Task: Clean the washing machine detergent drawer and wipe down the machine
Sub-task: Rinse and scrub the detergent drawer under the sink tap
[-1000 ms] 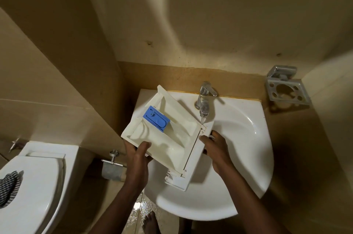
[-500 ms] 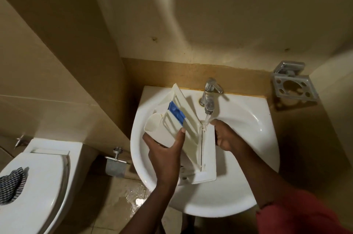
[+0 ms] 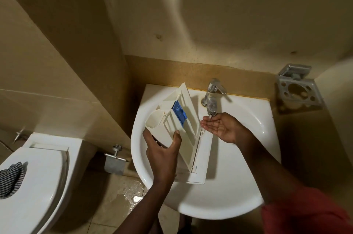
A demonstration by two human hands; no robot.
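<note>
The white detergent drawer with a blue insert stands tilted on its side over the white sink. My left hand grips its underside from the left, thumb on the drawer's near wall. My right hand is off the drawer, palm up and cupped under the chrome tap, where water runs onto the fingers.
A toilet with a checked cloth on its lid stands at the left. A metal paper holder hangs beside the sink. A chrome toothbrush holder is on the right wall. The floor below is wet.
My right hand let go of the drawer's right edge and turned palm up under the running tap. The drawer tipped further onto its side while my left hand kept holding it.
</note>
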